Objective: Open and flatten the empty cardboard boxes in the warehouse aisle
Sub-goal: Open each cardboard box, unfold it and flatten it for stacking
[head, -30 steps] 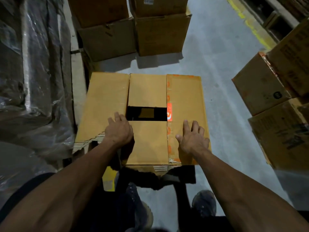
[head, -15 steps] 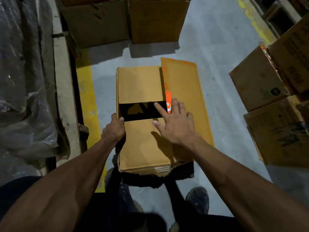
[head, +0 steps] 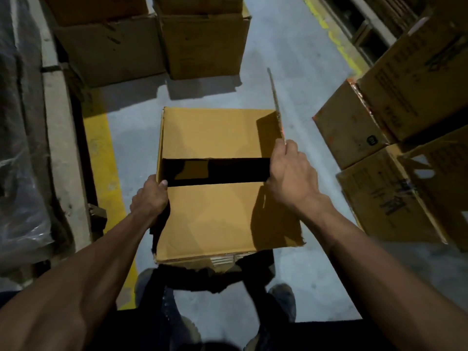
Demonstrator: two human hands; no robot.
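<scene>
At the centre of the frame a cardboard box [head: 222, 178] is seen on the grey floor [head: 286, 54], its two inner flaps separated by a dark gap. Its left edge is gripped by the left hand [head: 150, 198], fingers curled round it. The upright right flap [head: 276, 105] is pinched by the right hand [head: 291, 177]. Dark printing on the stacked boxes [head: 405, 102] at right cannot be read.
</scene>
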